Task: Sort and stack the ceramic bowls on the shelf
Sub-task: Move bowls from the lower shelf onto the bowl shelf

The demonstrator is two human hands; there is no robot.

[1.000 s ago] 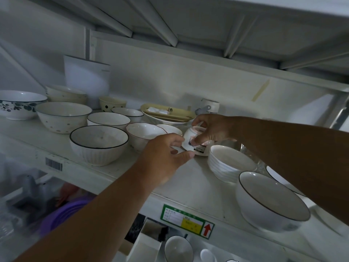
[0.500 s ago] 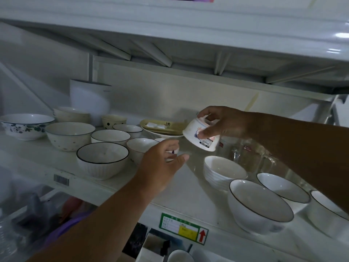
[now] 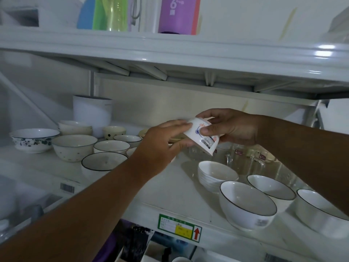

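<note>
Holding a small white cup (image 3: 203, 138) tilted in mid-air above the shelf (image 3: 181, 193), right hand (image 3: 229, 127) fingers curled round it, left hand (image 3: 160, 146) fingers pressing its far side. Below, right: stacked white bowls (image 3: 215, 173), dark-rimmed bowl (image 3: 247, 207), glass mugs (image 3: 245, 159) behind. Left: more bowls, including floral bowl (image 3: 33, 138).

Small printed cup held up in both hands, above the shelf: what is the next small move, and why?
Probably lower the small cup onto the bare shelf beside the stack of small white bowls. Right hand and left hand hold it tilted in the air, and no matching cup shows to stack it on.
</note>
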